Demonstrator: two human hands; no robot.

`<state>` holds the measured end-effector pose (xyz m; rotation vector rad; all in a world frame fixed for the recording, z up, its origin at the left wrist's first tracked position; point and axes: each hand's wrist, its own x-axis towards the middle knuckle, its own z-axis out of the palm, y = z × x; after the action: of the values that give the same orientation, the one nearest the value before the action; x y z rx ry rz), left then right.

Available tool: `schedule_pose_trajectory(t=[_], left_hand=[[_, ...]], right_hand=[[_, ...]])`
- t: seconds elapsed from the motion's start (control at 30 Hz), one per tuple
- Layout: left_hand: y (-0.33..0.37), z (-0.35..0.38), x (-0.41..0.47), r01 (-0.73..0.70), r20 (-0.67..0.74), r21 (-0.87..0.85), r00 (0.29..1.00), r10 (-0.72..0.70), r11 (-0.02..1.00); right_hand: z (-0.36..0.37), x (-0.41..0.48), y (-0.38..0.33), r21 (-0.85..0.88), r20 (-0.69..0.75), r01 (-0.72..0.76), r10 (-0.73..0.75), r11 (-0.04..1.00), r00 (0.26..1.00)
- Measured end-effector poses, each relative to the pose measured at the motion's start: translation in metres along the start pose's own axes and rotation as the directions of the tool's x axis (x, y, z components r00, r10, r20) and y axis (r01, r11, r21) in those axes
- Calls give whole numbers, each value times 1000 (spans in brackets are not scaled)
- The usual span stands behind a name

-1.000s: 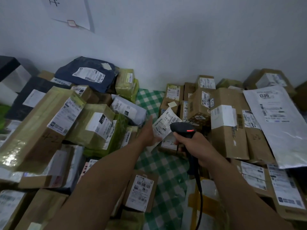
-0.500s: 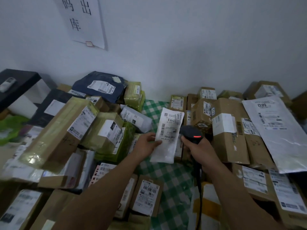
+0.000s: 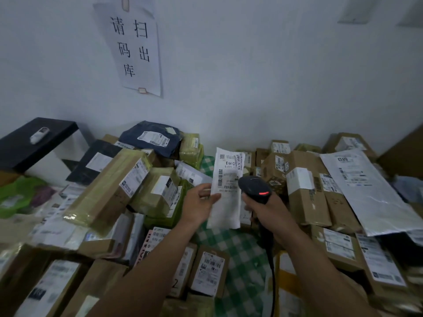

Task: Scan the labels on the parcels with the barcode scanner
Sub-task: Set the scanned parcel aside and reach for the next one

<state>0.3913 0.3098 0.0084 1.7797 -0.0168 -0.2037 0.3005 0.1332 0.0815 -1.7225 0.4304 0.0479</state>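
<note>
My left hand (image 3: 199, 205) pinches a flat white parcel bag (image 3: 226, 191) by its left edge and holds it upright above the table, its printed label facing me. My right hand (image 3: 266, 209) grips the handle of a black barcode scanner (image 3: 254, 188), whose head sits right at the bag's right edge with a red light lit on top. The scanner's black cable (image 3: 271, 266) hangs down toward me. Many labelled parcels lie all around on the table.
Taped cardboard boxes (image 3: 109, 188) pile up on the left and boxes (image 3: 304, 195) on the right, with a large white mailer (image 3: 370, 191) over them. A strip of green checked cloth (image 3: 238, 252) shows between. A paper sign (image 3: 135, 46) hangs on the wall; a black box (image 3: 34, 143) stands far left.
My left hand has lifted the white bag off the pile and raised it upright. The scanner in my right hand stayed beside it. My view has tilted up toward the wall.
</note>
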Motion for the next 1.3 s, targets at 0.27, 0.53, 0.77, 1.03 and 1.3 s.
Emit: schedule_pose_trajectory(t=[0.27, 0.53, 0.77, 1.03, 1.3], left_hand=[[15, -33, 43, -164, 78, 495, 986, 144, 853], [17, -54, 54, -189, 147, 667, 982, 121, 721], [15, -60, 52, -184, 136, 711, 983, 124, 678], [17, -68, 51, -190, 147, 714, 982, 122, 674], [12, -89, 49, -141, 26, 591, 987, 156, 794]], right_hand=[[4, -21, -27, -246, 100, 54, -30, 968, 995], [19, -26, -33, -338, 177, 90, -30, 937, 984], [25, -30, -37, -363, 191, 72, -2, 929, 982], [29, -31, -39, -375, 223, 86, 0, 923, 975], [45, -16, -37, -19, 134, -25, 27, 1000, 991]])
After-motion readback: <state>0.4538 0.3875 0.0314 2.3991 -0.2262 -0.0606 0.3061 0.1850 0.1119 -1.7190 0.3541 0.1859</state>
